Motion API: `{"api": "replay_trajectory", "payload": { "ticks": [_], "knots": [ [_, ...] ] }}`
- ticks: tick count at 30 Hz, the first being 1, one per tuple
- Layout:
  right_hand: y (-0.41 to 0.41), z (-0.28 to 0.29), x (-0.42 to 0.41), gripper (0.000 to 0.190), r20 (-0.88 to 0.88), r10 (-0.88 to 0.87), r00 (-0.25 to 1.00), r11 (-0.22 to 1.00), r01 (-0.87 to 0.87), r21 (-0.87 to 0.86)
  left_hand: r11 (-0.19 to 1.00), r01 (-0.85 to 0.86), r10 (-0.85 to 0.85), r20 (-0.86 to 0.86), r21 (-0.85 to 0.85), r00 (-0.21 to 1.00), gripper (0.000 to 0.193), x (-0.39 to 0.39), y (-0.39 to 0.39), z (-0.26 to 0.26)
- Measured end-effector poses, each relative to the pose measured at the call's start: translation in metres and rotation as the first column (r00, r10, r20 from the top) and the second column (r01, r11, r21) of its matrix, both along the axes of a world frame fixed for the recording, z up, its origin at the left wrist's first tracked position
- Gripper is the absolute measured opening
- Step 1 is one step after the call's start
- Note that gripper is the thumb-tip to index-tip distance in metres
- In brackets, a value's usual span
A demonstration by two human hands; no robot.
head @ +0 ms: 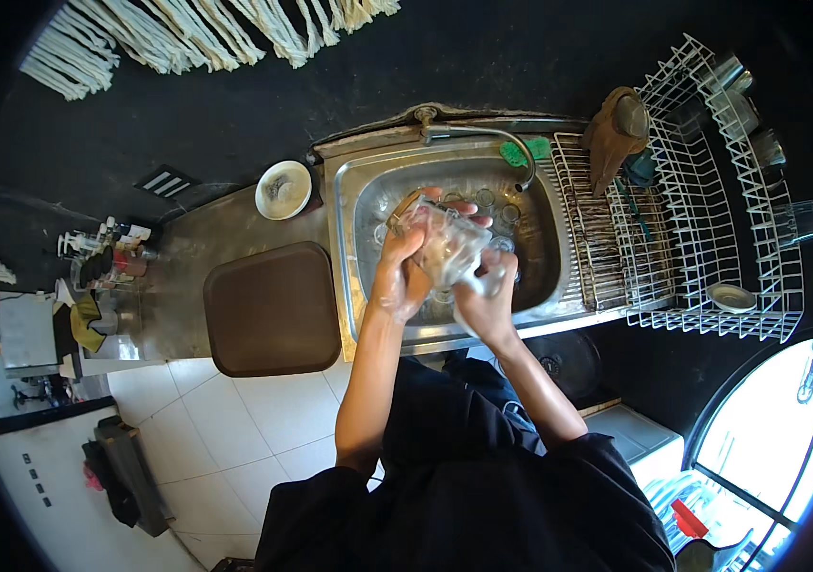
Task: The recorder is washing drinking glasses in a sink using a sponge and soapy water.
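Observation:
Above the stainless steel sink (pixel 546 286), my left hand (pixel 410 261) grips a clear glass vessel (pixel 449 243) covered in white suds. A tan, band-like piece (pixel 403 212) shows at the vessel's upper left end; what it is cannot be told. My right hand (pixel 489 297) is curled against the vessel's lower right end, blurred and coated with foam. Whether a sponge is inside that hand is hidden. Several small clear glasses (pixel 510 213) lie in the basin below, partly covered by my hands. A curved metal faucet (pixel 499 132) reaches over the basin; no stream of water is visible.
A green scouring pad (pixel 526 151) lies at the sink's back rim. Right of it stand a white wire dish rack (pixel 707 207) and a brown cloth (pixel 607 143). On the left are a brown tray (pixel 271 311), overhanging the counter's front edge, and a white bowl (pixel 283 190).

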State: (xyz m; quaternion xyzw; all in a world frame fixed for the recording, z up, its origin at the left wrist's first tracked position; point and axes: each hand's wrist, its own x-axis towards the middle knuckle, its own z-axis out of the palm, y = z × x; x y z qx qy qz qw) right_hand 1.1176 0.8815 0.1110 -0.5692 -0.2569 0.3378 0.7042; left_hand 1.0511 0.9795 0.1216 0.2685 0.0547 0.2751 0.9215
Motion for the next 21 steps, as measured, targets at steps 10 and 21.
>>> {"api": "replay_trajectory", "payload": {
  "ticks": [10,21],
  "knots": [
    [0.024,0.002,-0.011,0.029,-0.650,0.055,0.758,0.968,0.118,0.220,0.999,0.030,-0.023,0.164,-0.042,0.986,0.062,0.008,0.011,-0.032],
    [0.037,0.007,-0.010,0.011,-0.576,-0.026,0.817,0.989,0.104,0.103,0.985,-0.142,0.129,-0.123,-0.101,0.984,0.054,0.006,0.021,-0.027]
  ]
}}
